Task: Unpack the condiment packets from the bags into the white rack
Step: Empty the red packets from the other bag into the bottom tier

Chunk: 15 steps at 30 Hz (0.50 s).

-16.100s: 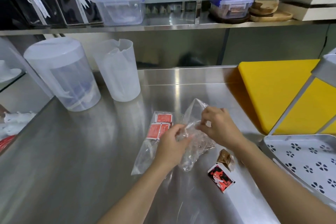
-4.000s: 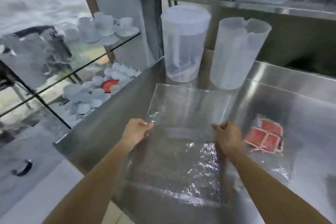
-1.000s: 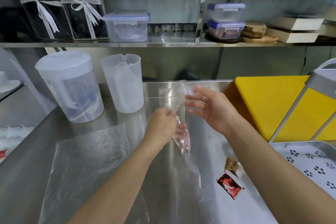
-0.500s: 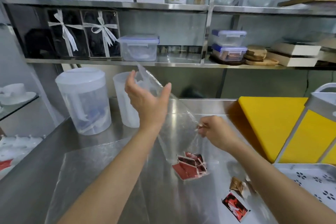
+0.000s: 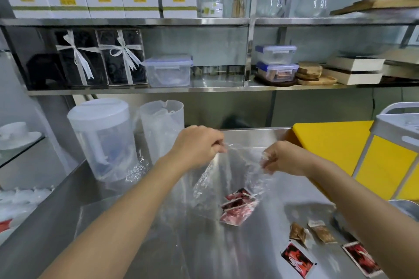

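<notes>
A clear plastic bag (image 5: 229, 172) hangs upright above the steel counter (image 5: 158, 244). My left hand (image 5: 199, 145) pinches its top left edge and my right hand (image 5: 281, 157) pinches its top right edge. Several red condiment packets (image 5: 238, 207) lie bunched at the bag's bottom. Loose on the counter to the right are two brown packets (image 5: 310, 232) and two red-and-black packets (image 5: 297, 261). The white rack (image 5: 394, 124) shows partly at the right edge.
Two translucent pitchers (image 5: 102, 140) stand at the back left. A flattened clear bag (image 5: 127, 217) lies on the counter under my left arm. A yellow cutting board (image 5: 328, 142) leans at the right. Shelves above hold boxes and lidded containers (image 5: 169, 70).
My left hand has dropped from high above the bag to its top edge. Both hands now pinch the bag's mouth at the same height, and the view has tilted up.
</notes>
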{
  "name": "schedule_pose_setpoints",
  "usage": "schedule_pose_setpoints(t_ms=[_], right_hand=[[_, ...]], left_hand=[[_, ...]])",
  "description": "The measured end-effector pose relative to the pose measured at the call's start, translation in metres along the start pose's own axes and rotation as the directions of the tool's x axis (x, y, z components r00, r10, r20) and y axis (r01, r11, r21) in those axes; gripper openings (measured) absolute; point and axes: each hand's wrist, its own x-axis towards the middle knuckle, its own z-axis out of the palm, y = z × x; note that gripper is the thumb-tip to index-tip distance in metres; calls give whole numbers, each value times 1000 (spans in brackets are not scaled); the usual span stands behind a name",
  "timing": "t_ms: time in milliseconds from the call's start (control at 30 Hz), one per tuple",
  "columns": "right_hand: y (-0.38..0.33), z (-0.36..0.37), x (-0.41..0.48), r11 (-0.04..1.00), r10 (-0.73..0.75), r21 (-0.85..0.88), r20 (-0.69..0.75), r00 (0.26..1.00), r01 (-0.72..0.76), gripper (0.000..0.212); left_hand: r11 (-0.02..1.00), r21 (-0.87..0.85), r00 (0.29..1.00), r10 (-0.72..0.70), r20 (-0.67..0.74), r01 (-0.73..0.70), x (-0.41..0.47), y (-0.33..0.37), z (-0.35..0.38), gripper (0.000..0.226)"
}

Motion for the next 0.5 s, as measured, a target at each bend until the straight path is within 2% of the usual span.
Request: schedule_pose_setpoints(t_ms=[67,133,233,300,333,400,467,500], right_hand=[[16,9,-7,994,67,84,33,997,-69,13],[24,14,-13,980,75,184,13,997,-76,14],[27,8,-14,975,69,216,-122,990,-41,16],[21,-3,-16,973,59,230,-217,974,-8,15],[18,-12,-19,961,56,275,-269,962,21,13],[8,-32,-28,930,26,344,-416,909,132,11],[-1,-48,-36,908,-34,308,-623,781,285,10],[-7,-50,-39,904,-62,255,-717,695,343,9]], left_hand=[[988,-150,999,-37,1,37,0,2,-5,22],[991,-136,1000,-18,12,20,3,4,-12,22],[999,-31,989,-22,147,27,9,0,-30,16],[996,-84,960,-10,281,35,13,-7,-44,15],[993,-108,956,-8,293,41,14,-10,-53,15],[987,-156,988,-16,152,40,17,-13,-70,14],[989,-145,983,-18,-182,-8,20,-12,-84,10],[993,-95,931,25,-365,-64,21,-11,-85,9]])
